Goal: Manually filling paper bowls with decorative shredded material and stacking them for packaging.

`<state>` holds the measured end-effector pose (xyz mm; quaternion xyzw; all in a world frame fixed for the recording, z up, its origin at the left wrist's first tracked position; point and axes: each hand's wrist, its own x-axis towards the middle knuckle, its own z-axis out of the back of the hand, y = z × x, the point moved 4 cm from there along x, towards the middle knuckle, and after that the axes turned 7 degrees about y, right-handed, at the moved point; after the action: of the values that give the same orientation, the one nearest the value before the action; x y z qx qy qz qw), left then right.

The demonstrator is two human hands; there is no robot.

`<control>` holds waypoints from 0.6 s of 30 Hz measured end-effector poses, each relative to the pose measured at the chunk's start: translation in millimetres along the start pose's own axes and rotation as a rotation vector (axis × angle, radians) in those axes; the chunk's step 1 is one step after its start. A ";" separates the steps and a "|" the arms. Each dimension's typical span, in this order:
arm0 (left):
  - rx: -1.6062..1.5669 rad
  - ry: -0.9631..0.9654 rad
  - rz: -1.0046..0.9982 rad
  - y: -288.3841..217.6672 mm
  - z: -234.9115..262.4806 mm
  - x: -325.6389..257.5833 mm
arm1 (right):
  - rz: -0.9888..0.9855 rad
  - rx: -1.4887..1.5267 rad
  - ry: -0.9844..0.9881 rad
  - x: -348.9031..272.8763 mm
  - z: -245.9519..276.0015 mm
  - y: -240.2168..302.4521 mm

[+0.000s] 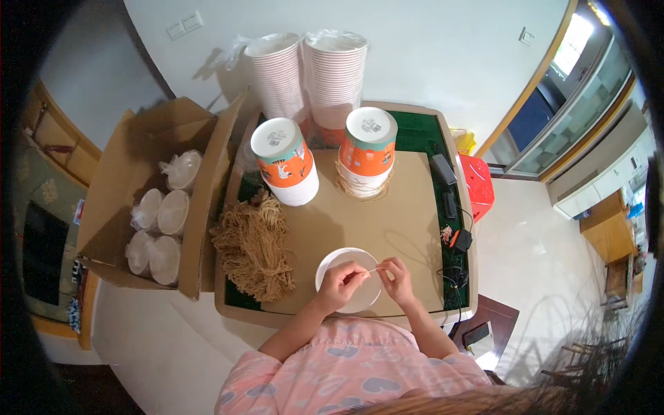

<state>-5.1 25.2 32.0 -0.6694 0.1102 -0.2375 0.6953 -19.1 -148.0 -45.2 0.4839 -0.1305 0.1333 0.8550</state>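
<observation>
A white paper bowl rests upside down on the brown board near the table's front edge. My left hand lies over the bowl and pinches one end of a thin tan string. My right hand pinches the other end just right of the bowl. The string is stretched between the two hands. A heap of the same tan string lies on the table left of the bowl.
Two orange-banded stacks of bowls stand at the back of the table, with two tall wrapped white stacks behind. An open cardboard box of bagged bowls stands left. Black devices and cables line the right edge.
</observation>
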 end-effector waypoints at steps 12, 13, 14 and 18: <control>0.282 -0.029 -0.003 36.2 23.0 4.9 | -0.274 0.462 0.288 36.6 -3.2 30.9; 0.483 -0.135 -0.017 43.3 31.5 5.5 | -0.281 0.454 0.277 40.6 1.3 21.3; 0.484 -0.134 -0.018 57.8 41.2 5.6 | -0.317 0.469 0.292 46.4 0.2 7.9; 0.645 -0.296 0.126 109.2 83.1 4.9 | -0.378 0.412 0.348 65.9 -12.4 -35.5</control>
<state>58.3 94.9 -68.0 -0.4344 -0.0314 -0.1171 0.8925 56.0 -148.2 -56.2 0.6324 0.1392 0.0767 0.7582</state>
